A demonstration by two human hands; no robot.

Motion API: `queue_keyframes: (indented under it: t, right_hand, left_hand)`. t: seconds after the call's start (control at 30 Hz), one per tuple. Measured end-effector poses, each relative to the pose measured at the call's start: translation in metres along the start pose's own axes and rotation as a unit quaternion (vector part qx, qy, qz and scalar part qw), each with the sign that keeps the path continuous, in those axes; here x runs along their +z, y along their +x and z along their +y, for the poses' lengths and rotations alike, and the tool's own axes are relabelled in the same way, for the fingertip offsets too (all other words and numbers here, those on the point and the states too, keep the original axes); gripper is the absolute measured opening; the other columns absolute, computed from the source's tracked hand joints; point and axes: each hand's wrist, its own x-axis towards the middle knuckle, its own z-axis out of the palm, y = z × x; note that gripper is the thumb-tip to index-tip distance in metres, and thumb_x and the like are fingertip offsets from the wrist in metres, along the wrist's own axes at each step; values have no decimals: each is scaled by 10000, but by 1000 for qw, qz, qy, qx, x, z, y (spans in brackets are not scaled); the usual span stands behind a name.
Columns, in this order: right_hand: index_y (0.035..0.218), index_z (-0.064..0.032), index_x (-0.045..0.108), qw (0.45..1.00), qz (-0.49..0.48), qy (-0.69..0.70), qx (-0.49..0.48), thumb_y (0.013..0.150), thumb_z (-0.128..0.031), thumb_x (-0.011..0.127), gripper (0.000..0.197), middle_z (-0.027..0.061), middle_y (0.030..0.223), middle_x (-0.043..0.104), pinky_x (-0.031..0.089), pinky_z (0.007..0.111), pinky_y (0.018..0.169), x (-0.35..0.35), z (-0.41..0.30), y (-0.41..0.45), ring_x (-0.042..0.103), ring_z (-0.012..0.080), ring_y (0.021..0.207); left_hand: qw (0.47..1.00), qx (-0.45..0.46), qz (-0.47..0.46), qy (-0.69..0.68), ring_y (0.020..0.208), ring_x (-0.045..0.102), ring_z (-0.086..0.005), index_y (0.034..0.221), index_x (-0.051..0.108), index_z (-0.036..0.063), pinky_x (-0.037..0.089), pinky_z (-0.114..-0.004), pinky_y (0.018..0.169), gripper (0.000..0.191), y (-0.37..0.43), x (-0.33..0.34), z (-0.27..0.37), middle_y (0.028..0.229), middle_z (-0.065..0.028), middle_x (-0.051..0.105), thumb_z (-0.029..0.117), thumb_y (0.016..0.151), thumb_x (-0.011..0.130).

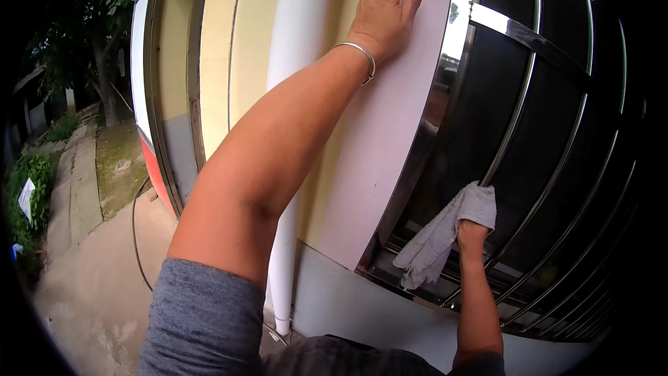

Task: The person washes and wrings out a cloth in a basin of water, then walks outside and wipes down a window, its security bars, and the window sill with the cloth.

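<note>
My left hand (380,5) is raised against the pale pink wall panel (376,167), palm side toward it, fingers spread and partly cut off by the top of the view. A silver bangle (365,57) circles that wrist. Low on the right, my right hand (474,232) grips a white terry cloth (443,230). The cloth is wrapped around an upright stainless steel bar (514,115) of a window grille and hides most of my fingers. One end of it hangs down to the left, over the grille's lower rails.
A white drainpipe (300,26) runs down the yellow wall left of the panel. Behind the grille is dark glass. A polished steel frame (443,73) edges the grille. Farther left are a doorway (175,89), a cable (136,240) on the concrete ground, plants and a tree (104,73).
</note>
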Motion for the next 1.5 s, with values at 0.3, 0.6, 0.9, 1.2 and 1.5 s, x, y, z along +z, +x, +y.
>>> queue_keyframes:
  t: [0.3,0.6,0.9,1.2,1.5]
  right_hand:
    - [1048,2,619,985,-124,-37,118,850,-95,582,224,170,1042,634,467,423,923,29,-37,-162,594,348,999]
    - [1047,41,546,977,-184,-3,108,882,-70,579,202,190,1008,600,473,382,873,16,-68,-176,584,329,987]
    - [1004,-59,538,827,-187,131,513,886,-153,591,160,73,985,575,478,284,851,7,-94,-148,569,226,982]
    - [996,-52,548,808,-257,268,457,896,-127,541,124,46,877,599,488,259,778,-42,-127,-125,582,173,805]
    - [996,-13,613,935,-61,156,313,925,-83,504,147,80,848,621,492,293,677,-24,-58,-210,587,153,721]
  left_hand:
    - [990,127,-53,-4,1341,335,-430,1360,402,27,289,-441,1117,485,21,-66,16,1432,-268,350,213,946,572]
    - [981,118,-154,-14,1324,356,-443,1346,432,45,316,-457,1107,476,-4,-51,47,1443,-257,346,254,944,579]
    - [962,225,-102,-115,1330,346,-454,1282,456,-9,297,-472,1121,497,-10,47,121,1408,-280,378,215,876,633]
    - [992,15,-67,-104,1393,215,-467,1435,258,-34,236,-477,1152,738,-45,98,173,1503,-322,156,122,819,632]
    - [988,-91,-20,-127,1397,192,-472,1427,232,-55,190,-438,1173,683,-77,106,215,1504,-311,161,-1,842,581]
